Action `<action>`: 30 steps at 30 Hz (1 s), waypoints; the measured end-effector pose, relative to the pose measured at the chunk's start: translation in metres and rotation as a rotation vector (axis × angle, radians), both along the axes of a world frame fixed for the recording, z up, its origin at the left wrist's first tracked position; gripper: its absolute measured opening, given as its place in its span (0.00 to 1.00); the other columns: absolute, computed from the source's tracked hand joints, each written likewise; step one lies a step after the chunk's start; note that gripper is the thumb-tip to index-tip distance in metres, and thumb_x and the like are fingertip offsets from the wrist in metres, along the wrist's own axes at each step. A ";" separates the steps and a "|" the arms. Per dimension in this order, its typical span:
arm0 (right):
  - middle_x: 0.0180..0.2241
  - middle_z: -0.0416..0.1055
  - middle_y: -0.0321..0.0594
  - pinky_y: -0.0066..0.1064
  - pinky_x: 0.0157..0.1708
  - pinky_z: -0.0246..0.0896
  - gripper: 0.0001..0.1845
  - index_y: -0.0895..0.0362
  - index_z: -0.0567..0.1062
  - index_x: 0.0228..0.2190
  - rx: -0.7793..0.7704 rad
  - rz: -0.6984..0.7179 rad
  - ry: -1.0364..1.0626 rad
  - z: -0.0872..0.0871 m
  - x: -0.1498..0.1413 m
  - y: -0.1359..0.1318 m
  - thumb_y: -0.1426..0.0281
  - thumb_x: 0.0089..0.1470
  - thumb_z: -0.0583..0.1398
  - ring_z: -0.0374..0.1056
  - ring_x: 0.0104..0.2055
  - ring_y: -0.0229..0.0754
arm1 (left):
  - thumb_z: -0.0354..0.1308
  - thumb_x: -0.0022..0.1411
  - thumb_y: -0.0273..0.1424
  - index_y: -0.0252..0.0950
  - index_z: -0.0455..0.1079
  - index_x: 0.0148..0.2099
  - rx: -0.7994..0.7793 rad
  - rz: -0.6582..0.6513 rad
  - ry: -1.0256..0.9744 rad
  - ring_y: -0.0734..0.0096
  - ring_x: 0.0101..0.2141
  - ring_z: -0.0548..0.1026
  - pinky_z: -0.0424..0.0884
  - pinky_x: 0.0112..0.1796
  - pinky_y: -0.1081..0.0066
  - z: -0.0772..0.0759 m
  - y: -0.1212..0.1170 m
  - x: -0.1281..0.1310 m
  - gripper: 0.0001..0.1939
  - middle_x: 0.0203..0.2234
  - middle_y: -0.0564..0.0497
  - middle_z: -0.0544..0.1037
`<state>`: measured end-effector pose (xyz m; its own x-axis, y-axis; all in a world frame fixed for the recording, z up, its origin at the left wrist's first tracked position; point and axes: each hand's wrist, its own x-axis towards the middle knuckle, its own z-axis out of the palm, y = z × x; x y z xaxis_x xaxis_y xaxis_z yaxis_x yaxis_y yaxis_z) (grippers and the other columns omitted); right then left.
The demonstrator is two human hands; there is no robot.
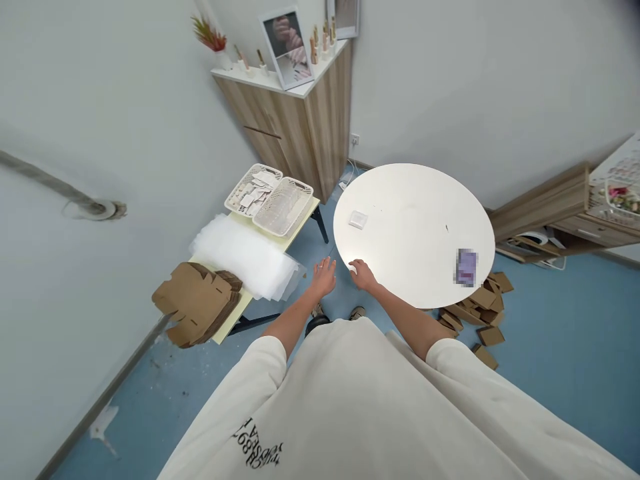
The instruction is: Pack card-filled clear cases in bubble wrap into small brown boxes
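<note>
My left hand [324, 277] hangs over the floor between the two tables, fingers stretched out and holding nothing. A ring shows on one of its fingers. At the near left edge of the round white table [410, 200] is my right hand [362, 274], its fingers apart with nothing in them; whether it touches the tabletop I cannot tell. A small clear flat case [358, 219] lies on the round table beyond that hand. Left of my left hand, a stack of translucent white plastic sheets or bags [245, 257] lies on a narrow pale yellow table [240, 308].
Flat brown cardboard box blanks [197, 303] are stacked at the narrow table's near end, and two white baskets [283, 207] stand at its far end. A blurred purple item [466, 268] lies on the round table. Cardboard boxes [484, 300] litter the floor at right. Behind stands a wooden cabinet [285, 127].
</note>
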<state>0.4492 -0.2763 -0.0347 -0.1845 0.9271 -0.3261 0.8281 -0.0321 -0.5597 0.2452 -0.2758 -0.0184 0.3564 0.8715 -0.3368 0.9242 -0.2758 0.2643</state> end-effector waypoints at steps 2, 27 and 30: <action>0.63 0.61 0.49 0.41 0.59 0.59 0.24 0.55 0.69 0.60 0.018 0.036 -0.002 0.005 -0.016 0.004 0.70 0.64 0.53 0.60 0.62 0.49 | 0.46 0.68 0.31 0.35 0.48 0.74 0.037 0.036 -0.005 0.47 0.71 0.48 0.50 0.65 0.44 0.004 -0.006 -0.018 0.34 0.72 0.37 0.49; 0.59 0.66 0.46 0.45 0.56 0.58 0.23 0.53 0.71 0.58 0.313 0.812 -0.019 0.020 -0.455 -0.035 0.72 0.62 0.54 0.60 0.60 0.53 | 0.57 0.67 0.44 0.37 0.61 0.63 0.022 0.781 -0.003 0.49 0.64 0.60 0.56 0.62 0.54 0.007 -0.163 -0.436 0.27 0.65 0.38 0.62; 0.59 0.67 0.46 0.45 0.56 0.57 0.23 0.53 0.72 0.58 0.303 0.841 -0.075 0.015 -0.468 -0.036 0.72 0.62 0.54 0.60 0.59 0.53 | 0.59 0.65 0.45 0.37 0.62 0.63 -0.072 0.808 -0.018 0.48 0.64 0.60 0.56 0.61 0.55 -0.001 -0.172 -0.454 0.29 0.64 0.38 0.63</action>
